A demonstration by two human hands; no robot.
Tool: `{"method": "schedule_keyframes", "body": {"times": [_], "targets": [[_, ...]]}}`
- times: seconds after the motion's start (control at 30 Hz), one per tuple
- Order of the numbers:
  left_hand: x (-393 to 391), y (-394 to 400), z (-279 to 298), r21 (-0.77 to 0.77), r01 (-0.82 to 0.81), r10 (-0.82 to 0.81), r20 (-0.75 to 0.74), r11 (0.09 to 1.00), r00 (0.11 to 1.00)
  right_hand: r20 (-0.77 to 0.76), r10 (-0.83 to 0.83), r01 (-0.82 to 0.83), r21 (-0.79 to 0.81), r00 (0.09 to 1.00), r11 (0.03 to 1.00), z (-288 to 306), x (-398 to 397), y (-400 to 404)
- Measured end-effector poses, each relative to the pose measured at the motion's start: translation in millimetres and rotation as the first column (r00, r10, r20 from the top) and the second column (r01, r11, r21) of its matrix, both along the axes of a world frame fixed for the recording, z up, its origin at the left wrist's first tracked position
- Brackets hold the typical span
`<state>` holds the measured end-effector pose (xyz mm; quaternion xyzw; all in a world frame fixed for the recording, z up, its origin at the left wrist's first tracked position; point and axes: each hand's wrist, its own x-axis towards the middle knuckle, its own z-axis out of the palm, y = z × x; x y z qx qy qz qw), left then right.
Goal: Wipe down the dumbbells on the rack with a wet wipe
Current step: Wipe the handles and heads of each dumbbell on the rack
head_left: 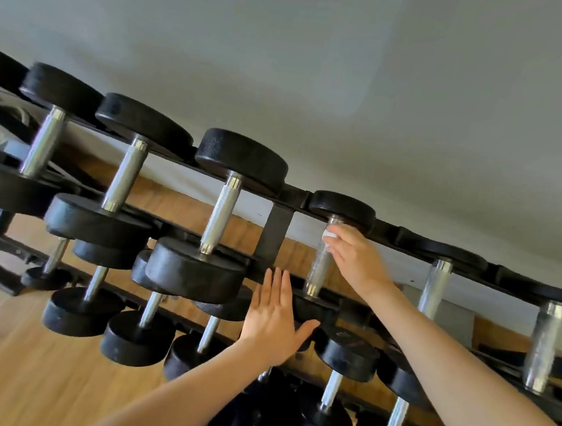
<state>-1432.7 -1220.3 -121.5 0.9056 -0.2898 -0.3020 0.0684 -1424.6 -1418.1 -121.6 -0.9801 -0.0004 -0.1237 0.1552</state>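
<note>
A dumbbell handle on the top tier of the rack [275,236] is being wiped.

At the left, larger black dumbbells [220,207] are seen lying across the top tier, smaller ones on the tier below, over a wooden floor [1,357]. The left hand [274,318] is laid flat, fingers straight and together, thumb spread, against the near head of the wiped dumbbell [321,256]. The right hand [354,257] is curled against that dumbbell's chrome handle, a small white wet wipe [329,235] pinched at its fingertips and pressed to the metal. Further dumbbells are ranged to the right.
</note>
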Motion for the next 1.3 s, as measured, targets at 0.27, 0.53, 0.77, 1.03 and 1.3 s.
{"method": "schedule_keyframes", "body": {"times": [0.27,0.53,0.77,1.03,1.3], "targets": [[-2,-2,1,-0.008,-0.042,0.041,-0.057,0.999,0.997,0.009,0.259,-0.255,-0.134,0.966,0.958,-22,-2,-2],[-2,-8,9,0.05,-0.087,0.093,-0.136,0.995,0.986,-0.091,0.413,-0.422,-0.171,0.906,0.89,-14,11,-21],[-15,-23,11,0.016,-0.298,0.297,-0.163,0.954,0.941,-0.116,0.575,-0.584,-0.241,0.81,0.775,-36,-16,-13],[-21,-27,2,0.008,-0.344,0.343,-0.091,0.939,0.935,-0.092,0.409,-0.418,-0.254,0.908,0.872,-24,5,-23],[-21,-28,7,0.03,-0.343,0.344,-0.094,0.939,0.934,-0.123,0.565,-0.575,-0.269,0.816,0.773,-29,-9,-29]]}}
